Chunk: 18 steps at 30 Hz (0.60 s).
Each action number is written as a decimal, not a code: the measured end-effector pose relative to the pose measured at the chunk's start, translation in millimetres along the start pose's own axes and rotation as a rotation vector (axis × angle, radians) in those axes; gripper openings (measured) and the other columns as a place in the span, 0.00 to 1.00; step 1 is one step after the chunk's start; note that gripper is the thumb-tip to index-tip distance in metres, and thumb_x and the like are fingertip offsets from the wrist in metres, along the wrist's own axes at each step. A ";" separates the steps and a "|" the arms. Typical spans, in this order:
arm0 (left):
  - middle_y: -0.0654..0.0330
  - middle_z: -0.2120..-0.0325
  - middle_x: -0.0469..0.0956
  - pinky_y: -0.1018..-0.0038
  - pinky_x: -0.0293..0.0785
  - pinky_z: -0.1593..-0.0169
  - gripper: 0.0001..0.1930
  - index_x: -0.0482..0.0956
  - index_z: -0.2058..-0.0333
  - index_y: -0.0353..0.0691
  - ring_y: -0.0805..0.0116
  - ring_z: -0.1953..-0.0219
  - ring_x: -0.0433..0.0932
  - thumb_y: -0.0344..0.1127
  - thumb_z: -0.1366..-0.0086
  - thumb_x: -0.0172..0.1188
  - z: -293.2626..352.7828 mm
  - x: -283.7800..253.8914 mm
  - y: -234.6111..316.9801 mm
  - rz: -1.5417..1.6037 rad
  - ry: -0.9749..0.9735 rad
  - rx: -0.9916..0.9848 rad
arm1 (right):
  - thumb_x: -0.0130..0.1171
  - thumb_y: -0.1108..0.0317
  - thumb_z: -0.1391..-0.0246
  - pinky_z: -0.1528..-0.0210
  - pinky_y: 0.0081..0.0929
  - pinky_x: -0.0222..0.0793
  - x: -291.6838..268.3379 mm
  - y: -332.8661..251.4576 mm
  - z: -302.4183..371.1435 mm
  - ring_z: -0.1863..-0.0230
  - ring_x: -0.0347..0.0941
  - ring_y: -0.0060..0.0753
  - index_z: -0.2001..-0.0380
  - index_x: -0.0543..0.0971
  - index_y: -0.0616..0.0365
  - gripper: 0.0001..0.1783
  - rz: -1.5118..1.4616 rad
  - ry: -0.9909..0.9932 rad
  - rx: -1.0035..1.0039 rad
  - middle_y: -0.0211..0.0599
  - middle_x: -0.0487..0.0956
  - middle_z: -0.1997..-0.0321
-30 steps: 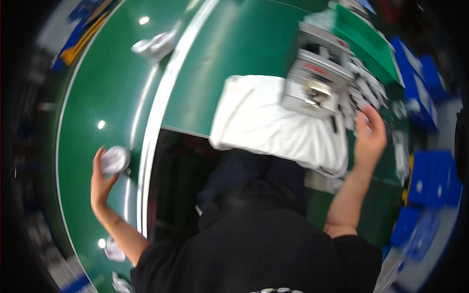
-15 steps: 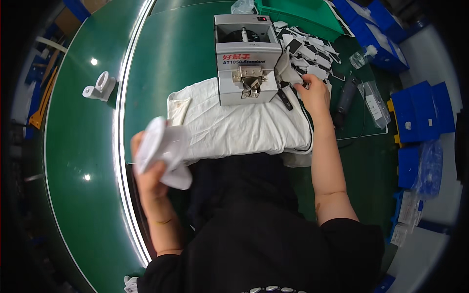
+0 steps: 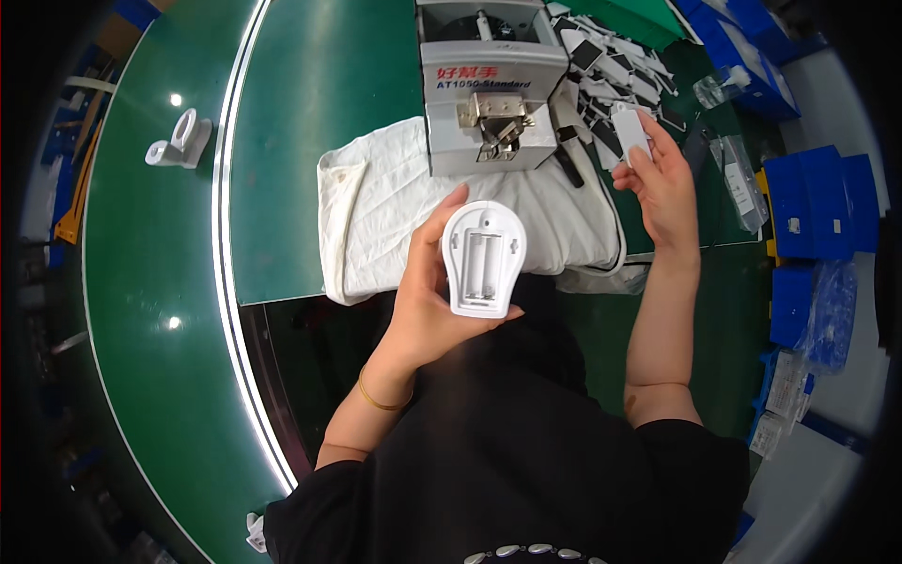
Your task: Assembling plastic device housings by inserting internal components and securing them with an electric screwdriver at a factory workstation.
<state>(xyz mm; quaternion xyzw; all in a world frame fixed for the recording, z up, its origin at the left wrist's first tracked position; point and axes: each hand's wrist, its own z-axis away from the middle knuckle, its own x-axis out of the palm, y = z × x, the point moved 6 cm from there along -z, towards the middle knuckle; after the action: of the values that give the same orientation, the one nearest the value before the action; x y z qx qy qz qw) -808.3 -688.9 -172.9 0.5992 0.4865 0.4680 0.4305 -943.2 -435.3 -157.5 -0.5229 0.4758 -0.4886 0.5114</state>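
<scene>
My left hand (image 3: 423, 315) grips a white plastic housing (image 3: 485, 265) over my lap, in front of the white cloth (image 3: 381, 211). The housing's back faces up, showing an uncovered battery compartment with metal contacts and no batteries in it. In my right hand (image 3: 667, 193), pinched between thumb and fingers, is a white battery cover (image 3: 629, 132). That hand hovers beside the pile of similar white covers (image 3: 615, 68), some bearing black pads. The two parts are well apart.
A grey tabletop machine (image 3: 493, 80) stands on the cloth, with a black-handled tool (image 3: 570, 164) at its right. Blue bins (image 3: 808, 202) line the right side. Another white device (image 3: 183, 141) sits on the green surface beyond the bright strip at left.
My left hand has brought the housing rightward to the middle and turned its back upward. My right hand has lifted a battery cover away from the pile.
</scene>
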 end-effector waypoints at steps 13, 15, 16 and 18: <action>0.48 0.38 0.59 0.64 0.62 0.36 0.53 0.56 0.40 0.38 0.57 0.37 0.64 0.31 0.63 0.82 5.1 -0.3 3.3 -0.189 0.053 0.107 | 0.56 0.80 0.43 0.54 0.19 0.63 95.2 -21.9 63.8 0.59 0.66 0.16 0.48 0.72 0.64 0.19 0.242 -0.390 -0.009 0.30 0.73 0.53; 0.48 0.40 0.61 0.64 0.63 0.37 0.53 0.57 0.40 0.38 0.55 0.39 0.65 0.33 0.64 0.82 7.5 -3.5 1.4 -0.216 0.076 0.081 | 0.56 0.77 0.44 0.61 0.17 0.61 99.1 -36.8 65.7 0.66 0.63 0.17 0.47 0.75 0.57 0.20 0.404 -0.366 -0.261 0.26 0.75 0.62; 0.48 0.40 0.61 0.64 0.63 0.37 0.53 0.57 0.40 0.38 0.55 0.39 0.65 0.33 0.64 0.82 8.1 -5.4 0.7 -0.215 0.076 0.080 | 0.56 0.77 0.44 0.61 0.17 0.61 103.0 -37.7 67.9 0.66 0.63 0.17 0.47 0.75 0.57 0.20 0.405 -0.366 -0.260 0.26 0.75 0.62; 0.48 0.41 0.62 0.64 0.63 0.37 0.53 0.58 0.40 0.38 0.53 0.39 0.65 0.34 0.64 0.82 9.3 -7.6 1.8 -0.265 0.080 0.110 | 0.57 0.78 0.44 0.60 0.18 0.61 103.9 -42.1 73.3 0.63 0.66 0.15 0.50 0.76 0.59 0.16 0.117 -0.289 -0.226 0.25 0.76 0.60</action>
<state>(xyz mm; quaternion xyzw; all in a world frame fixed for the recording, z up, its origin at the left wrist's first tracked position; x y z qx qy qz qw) -799.5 -697.3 -174.0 0.5334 0.6029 0.4033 0.4350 -862.9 -532.7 -112.8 -0.6132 0.4788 -0.3211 0.5401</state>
